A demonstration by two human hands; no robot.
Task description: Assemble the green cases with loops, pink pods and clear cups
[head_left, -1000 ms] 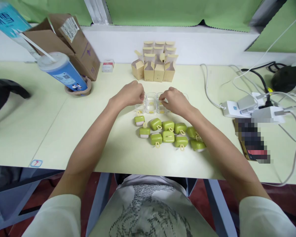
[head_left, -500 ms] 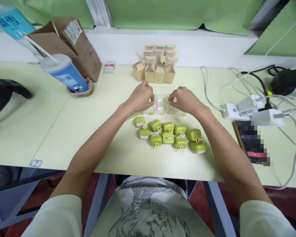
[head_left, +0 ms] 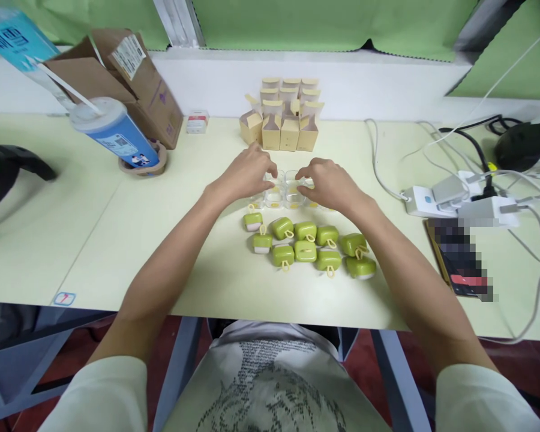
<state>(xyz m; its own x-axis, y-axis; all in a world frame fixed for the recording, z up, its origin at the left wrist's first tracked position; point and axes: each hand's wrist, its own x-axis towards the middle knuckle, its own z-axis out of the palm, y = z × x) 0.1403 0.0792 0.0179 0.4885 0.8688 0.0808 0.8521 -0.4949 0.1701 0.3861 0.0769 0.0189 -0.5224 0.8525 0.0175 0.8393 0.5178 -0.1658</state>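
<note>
Two rows of small clear containers (head_left: pixel 293 197) with yellow marks stand on the table. My left hand (head_left: pixel 251 174) is over the left end of them, thumb and fingers apart around one container's edge. At the right part of the rows is my right hand (head_left: pixel 324 183), its thumb and index finger spread at the containers and partly covering them. Whether either hand touches a container is hard to tell. Nearer my body lie several green cases (head_left: pixel 306 251) with yellow loops, in two uneven rows.
Small open cardboard boxes (head_left: pixel 290 133) stand against the wall. To the left are a blue cup (head_left: pixel 121 141), a large brown box (head_left: pixel 155 102) and a small clear case (head_left: pixel 197 122). A power strip (head_left: pixel 425 203), cables and a phone (head_left: pixel 459 258) lie right.
My left hand has shifted slightly left and its fingers have parted. The right hand has moved a little left, its thumb and index finger now wider apart. The camera view has shifted slightly.
</note>
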